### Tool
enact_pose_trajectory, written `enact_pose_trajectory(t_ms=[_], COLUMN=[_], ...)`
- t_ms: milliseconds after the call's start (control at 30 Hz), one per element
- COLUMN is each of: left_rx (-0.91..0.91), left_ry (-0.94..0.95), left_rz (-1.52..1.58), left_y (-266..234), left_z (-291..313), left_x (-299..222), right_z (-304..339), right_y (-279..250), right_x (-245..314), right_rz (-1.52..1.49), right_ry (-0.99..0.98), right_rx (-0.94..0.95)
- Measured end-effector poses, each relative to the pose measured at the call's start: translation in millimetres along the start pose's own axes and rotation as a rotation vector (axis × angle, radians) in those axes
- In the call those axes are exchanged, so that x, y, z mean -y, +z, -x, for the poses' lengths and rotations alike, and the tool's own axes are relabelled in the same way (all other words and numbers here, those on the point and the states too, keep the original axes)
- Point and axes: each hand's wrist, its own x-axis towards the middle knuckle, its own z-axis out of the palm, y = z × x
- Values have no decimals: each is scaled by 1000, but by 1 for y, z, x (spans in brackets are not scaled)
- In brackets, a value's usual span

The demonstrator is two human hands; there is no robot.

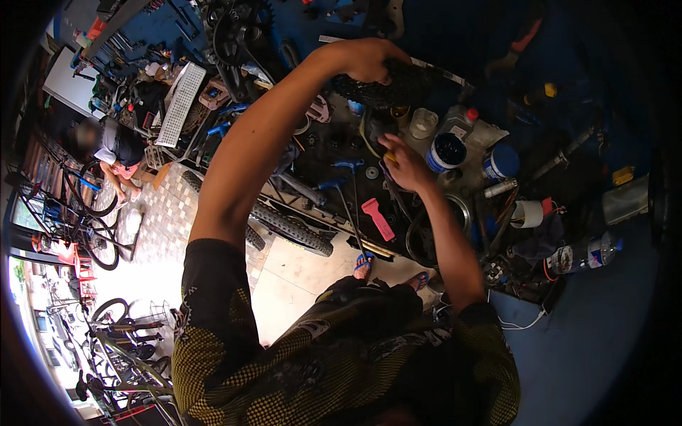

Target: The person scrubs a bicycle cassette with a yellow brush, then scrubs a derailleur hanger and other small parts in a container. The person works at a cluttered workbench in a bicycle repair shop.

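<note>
Cassette [387, 89], a dark stack of toothed bicycle cogs, was held up above the cluttered workbench [455, 234], near the top centre of the view, with the left hand [366, 60] clenched over its upper edge. Right hand [406, 165] was lower, over the bench, fingers pinched on a small yellow-tipped tool [390, 156]; what the tip touched could not be told. Largest item below the arms: one knobby bicycle tyre [288, 226], lying along the bench's front edge. Next, one dark bowl-like pan with a metal rim [463, 207], just beside the right forearm; contents too dark to tell. Containers counted, by size: one clear plastic bottle with a blue cap [590, 253], lying on its side at the right, contents not discernible; one white tub with a blue rim [447, 151], open, holding something dark; one blue-lidded white tub [501, 162] just to its right, closed; one pale bottle with a red cap [462, 122] behind the open tub; one small clear cup [423, 123], contents not discernible. One roll of white tape [528, 213] stood near the pan. Hand tools: two blue T-handled wrenches [348, 167], side by side, and one pink flat lever [377, 218], all left of the right hand. A second person [114, 153] was well apart at far left, among several bicycles.
</note>
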Motion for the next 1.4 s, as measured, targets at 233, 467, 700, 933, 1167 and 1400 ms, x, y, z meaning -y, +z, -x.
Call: enact_pose_trajectory(t_ms=[233, 467, 700, 933, 1167, 1400], left_rx=[259, 422, 496, 427, 275, 142], left_ry=[-112, -9, -77, -118, -153, -283], left_rz=[-45, -120, -32, -16, -81, -87], left_y=[22, 80, 100, 127, 127, 133], left_z=[-45, -78, -87, -94, -102, -97], left_x=[-17, 10, 14, 41, 34, 31], right_z=[126, 184, 206, 212, 226, 230], right_y=[-64, -52, -45, -52, -52, -51], right_x=[72, 58, 49, 64, 68, 72], right_rz=[-108, -124, -126, -127, -128, -90], right_ry=[-20, 86, 89, 134, 208, 244], right_rx=[81, 59, -23, -23, -26, -8])
